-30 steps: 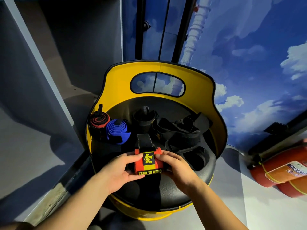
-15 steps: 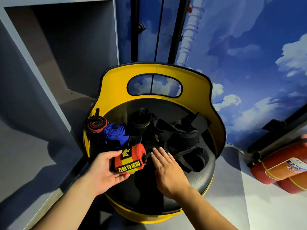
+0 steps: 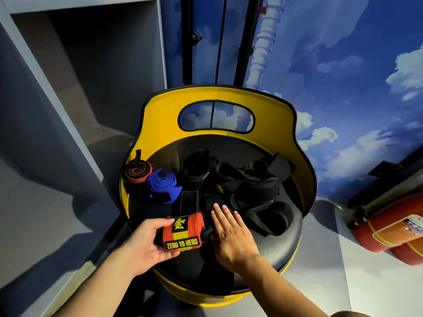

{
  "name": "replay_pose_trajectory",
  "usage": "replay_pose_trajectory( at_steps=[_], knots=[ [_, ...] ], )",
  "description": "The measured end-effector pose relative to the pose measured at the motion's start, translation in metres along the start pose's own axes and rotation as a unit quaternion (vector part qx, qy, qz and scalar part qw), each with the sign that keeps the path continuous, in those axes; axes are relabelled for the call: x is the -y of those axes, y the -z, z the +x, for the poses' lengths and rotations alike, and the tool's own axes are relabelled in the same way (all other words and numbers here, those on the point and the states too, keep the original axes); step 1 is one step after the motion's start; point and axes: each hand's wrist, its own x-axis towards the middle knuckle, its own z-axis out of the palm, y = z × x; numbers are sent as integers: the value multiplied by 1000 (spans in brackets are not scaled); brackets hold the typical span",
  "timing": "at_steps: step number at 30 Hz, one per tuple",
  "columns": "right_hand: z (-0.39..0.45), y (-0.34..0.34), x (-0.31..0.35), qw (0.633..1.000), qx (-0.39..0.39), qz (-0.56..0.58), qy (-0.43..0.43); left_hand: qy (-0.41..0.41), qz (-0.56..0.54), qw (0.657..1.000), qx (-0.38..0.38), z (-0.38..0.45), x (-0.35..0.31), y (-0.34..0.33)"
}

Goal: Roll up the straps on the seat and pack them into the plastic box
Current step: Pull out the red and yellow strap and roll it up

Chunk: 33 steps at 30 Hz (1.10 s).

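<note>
- The left hand (image 3: 146, 243) holds a rolled red strap (image 3: 183, 232) at the near left of the seat (image 3: 281, 248); the thumb lies over the roll's top left edge and the fingers curl under its near side, so the roll sits in the palm and fingers.
- The roll lies on its side, with a yellow band, a black patch with a yellow character, and the words "ZERO TO HERO" facing up. A small black loop juts from its right end, close to the other hand.
- The right hand (image 3: 229, 236) is flat and relaxed, fingers straight and slightly spread, pointing far and left. It grips nothing; its fingertips reach the edge of the loose black straps (image 3: 258, 191). Whether the palm presses on the cushion cannot be told.
- The loose black straps lie in a tangled pile over the centre and right of the black cushion, far and right of the held roll.
- At the far left of the seat, against the yellow backrest (image 3: 160, 115), stand a rolled red-and-black strap (image 3: 138, 171) and, just right of it, a rolled blue strap (image 3: 163, 184), the two touching or nearly so.
- A red fire extinguisher (image 3: 389, 227) lies on the floor at the right, well apart from the seat.
- A grey shelf unit (image 3: 45, 88) stands at the left.
</note>
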Motion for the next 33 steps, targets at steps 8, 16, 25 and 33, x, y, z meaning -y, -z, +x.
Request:
replay_pose_trajectory(
  at_steps=[8, 16, 25, 33],
  knots=[
    [15, 9, -24, 999, 5, 29, -14, 3, 9, 1000, -5, 6, 3, -6],
    [37, 23, -59, 999, 49, 8, -23, 3, 9, 1000, 3, 13, 3, -19],
    [21, 50, -52, 993, -44, 50, 94, 1, 23, 1000, 4, 21, 8, -19],
    [47, 87, -37, 986, -107, -7, 124, -11, 58, 998, 15, 23, 12, -18]
  ],
)
